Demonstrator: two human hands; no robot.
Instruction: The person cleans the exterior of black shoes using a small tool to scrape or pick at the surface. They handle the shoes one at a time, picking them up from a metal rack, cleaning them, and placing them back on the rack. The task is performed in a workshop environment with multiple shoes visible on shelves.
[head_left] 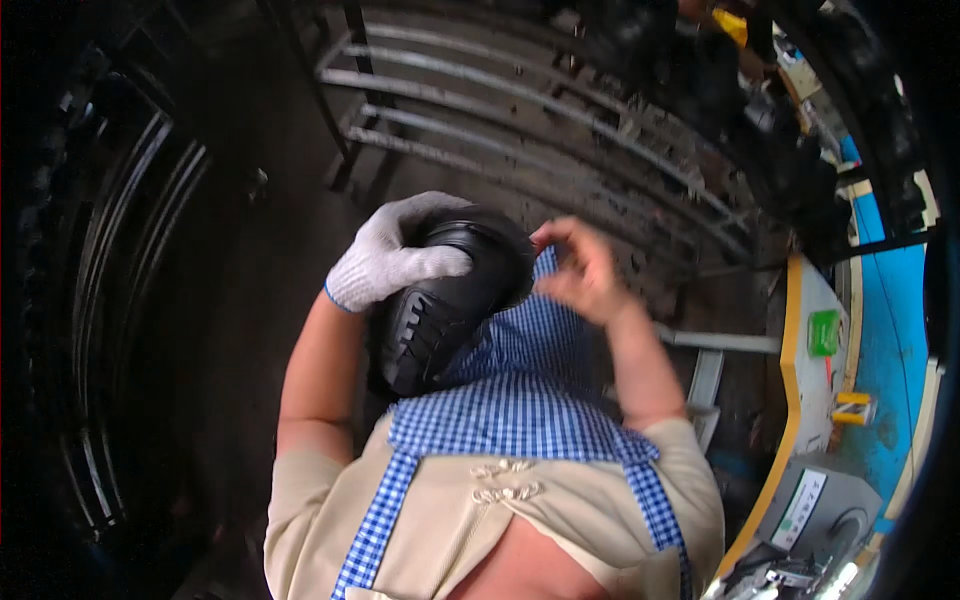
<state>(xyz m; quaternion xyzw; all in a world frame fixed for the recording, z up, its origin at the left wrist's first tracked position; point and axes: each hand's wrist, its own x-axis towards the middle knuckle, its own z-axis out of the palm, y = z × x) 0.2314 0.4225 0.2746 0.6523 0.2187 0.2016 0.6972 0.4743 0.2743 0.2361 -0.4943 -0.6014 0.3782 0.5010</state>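
A black shoe point(472, 282) with a chunky, ridged sole is held up in front of my apron point(500, 410). My left hand point(400, 250), in a white knit glove with a blue cuff edge, wraps over the shoe, its thumb lying across the upper. Just right of the shoe, my bare right hand point(582, 272) has its fingers bent and the thumb apart from them. Motion blurs that hand somewhat, and nothing shows in it. Whether its fingertips touch the shoe's edge, I cannot tell.
Ahead is a metal rack point(450, 68) with long rails; another rack point(130, 200) stands in the dark at left. Dark shapes hang at upper right. On the right, a yellow-edged workbench point(792, 350) bears a green box point(824, 333) and a grey machine point(825, 515).
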